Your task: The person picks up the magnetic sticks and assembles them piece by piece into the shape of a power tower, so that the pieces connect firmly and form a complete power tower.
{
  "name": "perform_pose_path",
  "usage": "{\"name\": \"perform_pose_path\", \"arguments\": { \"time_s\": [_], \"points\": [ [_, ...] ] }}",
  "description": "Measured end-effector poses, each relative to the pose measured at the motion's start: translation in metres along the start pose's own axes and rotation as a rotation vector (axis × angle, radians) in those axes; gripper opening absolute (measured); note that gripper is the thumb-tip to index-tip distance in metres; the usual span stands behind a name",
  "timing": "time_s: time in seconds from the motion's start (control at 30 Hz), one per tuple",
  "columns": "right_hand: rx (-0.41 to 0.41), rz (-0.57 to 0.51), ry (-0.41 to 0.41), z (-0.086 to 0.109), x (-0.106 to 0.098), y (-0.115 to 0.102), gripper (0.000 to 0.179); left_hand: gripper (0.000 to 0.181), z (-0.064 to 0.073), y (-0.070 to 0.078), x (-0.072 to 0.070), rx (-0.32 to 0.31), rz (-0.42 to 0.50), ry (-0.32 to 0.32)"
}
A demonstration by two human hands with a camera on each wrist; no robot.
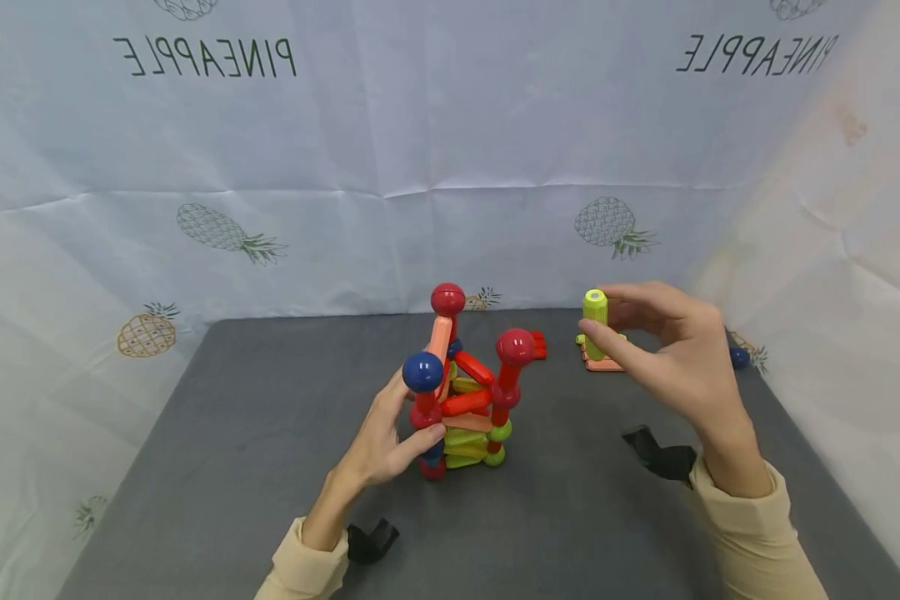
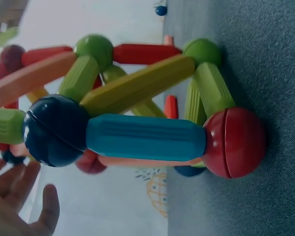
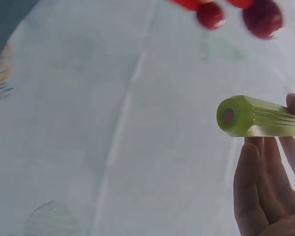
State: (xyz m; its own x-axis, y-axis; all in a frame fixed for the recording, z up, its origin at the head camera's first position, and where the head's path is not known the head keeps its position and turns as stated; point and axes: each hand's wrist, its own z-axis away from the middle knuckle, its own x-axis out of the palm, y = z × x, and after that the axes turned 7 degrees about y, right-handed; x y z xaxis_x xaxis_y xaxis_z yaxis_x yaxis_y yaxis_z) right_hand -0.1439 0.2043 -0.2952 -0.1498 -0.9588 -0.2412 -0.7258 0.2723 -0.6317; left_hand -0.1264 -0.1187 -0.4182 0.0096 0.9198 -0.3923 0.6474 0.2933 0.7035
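Observation:
A tower of magnetic sticks and balls (image 1: 468,404) stands on the table, with red and blue balls at its top corners. My left hand (image 1: 382,437) holds its left side, thumb in front and fingers partly hidden behind. In the left wrist view, a blue stick (image 2: 146,137) joins a dark blue ball (image 2: 56,130) to a red ball (image 2: 235,142) at the base. Off to the right, my right hand (image 1: 678,354) pinches a yellow-green magnetic stick (image 1: 595,312) upright, apart from the tower. The right wrist view shows that stick's round magnetic end.
Behind the tower lie red sticks (image 1: 540,346). Orange sticks (image 1: 602,365) lie beyond the right hand, partly hidden by it, and a blue ball (image 1: 739,358) sits at the right edge. The grey table (image 1: 270,417) backs onto a pineapple-print cloth (image 1: 390,125).

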Motion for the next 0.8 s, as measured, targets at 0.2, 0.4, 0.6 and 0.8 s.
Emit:
{"name": "perform_pose_path", "arguments": {
  "time_s": [0.2,0.4,0.6,0.8],
  "points": [
    [-0.136,-0.371,0.05,-0.015,0.02,-0.038,0.037,0.061,-0.002,-0.009,-0.004,0.023,0.058,-0.071],
    [-0.257,-0.314,-0.031,-0.026,0.045,-0.061,0.027,0.06,-0.003,-0.011,-0.007,0.011,0.088,-0.093],
    [-0.333,-0.227,-0.197,-0.03,0.068,-0.065,0.026,0.065,-0.003,-0.006,-0.008,0.048,0.053,-0.002],
    [-0.292,-0.187,-0.304,-0.023,0.08,-0.056,0.033,0.075,-0.01,0.015,-0.012,0.158,-0.001,0.29]
  ]
}}
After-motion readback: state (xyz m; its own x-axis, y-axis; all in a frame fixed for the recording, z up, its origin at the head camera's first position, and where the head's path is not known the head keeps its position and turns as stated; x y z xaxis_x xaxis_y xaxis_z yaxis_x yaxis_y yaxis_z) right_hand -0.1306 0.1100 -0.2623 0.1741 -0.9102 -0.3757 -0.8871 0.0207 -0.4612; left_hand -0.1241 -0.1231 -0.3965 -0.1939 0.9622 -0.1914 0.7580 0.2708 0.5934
